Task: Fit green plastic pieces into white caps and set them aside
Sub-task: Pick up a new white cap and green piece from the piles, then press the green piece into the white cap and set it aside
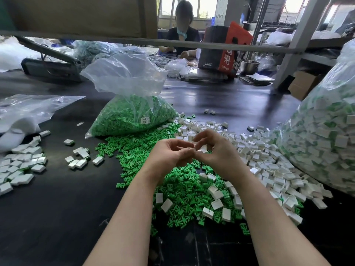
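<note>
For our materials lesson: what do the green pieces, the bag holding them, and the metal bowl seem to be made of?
Green pieces: likely moulded plastic, matte, uniform colour.
Bag: thin clear plastic film, crinkled and glossy.
Bowl: probably steel, with a shiny grey reflective wall.

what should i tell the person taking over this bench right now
Left hand: fingers curled, meeting the right hand; what it holds is hidden.
Right hand: pinching a white cap at the fingertips.
Green pieces: loose pile under the hands, more in the open bag behind.
Empty white caps: spread to the right of the hands.
Done: finished caps lie set aside on the left, and the big bag on the right looks filled with more.
Left: finish the cap in hand, then work through the large loose piles.
</note>
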A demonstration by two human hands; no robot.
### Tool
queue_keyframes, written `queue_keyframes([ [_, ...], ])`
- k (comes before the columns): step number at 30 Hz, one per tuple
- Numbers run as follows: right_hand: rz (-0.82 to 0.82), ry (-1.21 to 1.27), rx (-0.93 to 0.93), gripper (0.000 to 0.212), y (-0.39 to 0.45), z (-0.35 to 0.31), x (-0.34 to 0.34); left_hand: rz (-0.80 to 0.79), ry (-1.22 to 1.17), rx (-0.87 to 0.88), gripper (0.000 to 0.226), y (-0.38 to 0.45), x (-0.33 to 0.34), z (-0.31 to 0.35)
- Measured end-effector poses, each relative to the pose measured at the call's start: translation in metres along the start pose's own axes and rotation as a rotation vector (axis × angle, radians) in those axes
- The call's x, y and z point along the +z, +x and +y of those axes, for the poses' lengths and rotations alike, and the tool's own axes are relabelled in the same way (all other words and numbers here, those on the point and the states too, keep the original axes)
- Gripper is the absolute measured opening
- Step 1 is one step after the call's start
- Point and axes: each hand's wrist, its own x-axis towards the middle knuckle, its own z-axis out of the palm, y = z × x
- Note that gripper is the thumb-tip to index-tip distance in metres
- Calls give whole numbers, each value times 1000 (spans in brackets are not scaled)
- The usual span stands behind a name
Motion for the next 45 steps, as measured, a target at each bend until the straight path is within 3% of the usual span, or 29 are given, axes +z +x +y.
queue_keyframes([
  [2, -10, 1, 27, 27, 1, 2, -1, 12, -114, -23, 23, -1, -4, 1],
  [5, -116, -194, 63, 18, 2, 8, 0, 30, -252, -29, 30, -2, -7, 2],
  [8, -235, -346, 110, 24, 1, 10, 6, 25, -397, -15, 32, -3, -9, 4],
  [14, -219, -431, 94, 14, 0, 9, 10, 26, -495, -11, 27, -2, -13, 3],
  [19, -252, -525, 67, 30, 0, 8, 12, 26, -537, -35, 31, -1, -15, 2],
  [23, -230, -505, 67, 12, 0, 8, 12, 27, -544, -41, 32, -1, -15, 1],
  [30, -92, -291, 131, 2, 0, 8, 15, 67, -543, -36, 30, 3, -14, -3],
  [38, 53, 347, 234, 20, 2, -2, 12, 82, -597, -32, 30, 6, -16, -6],
  [45, 110, 652, 240, 19, 2, -4, 9, 56, -625, -43, 31, 6, -9, -4],
])
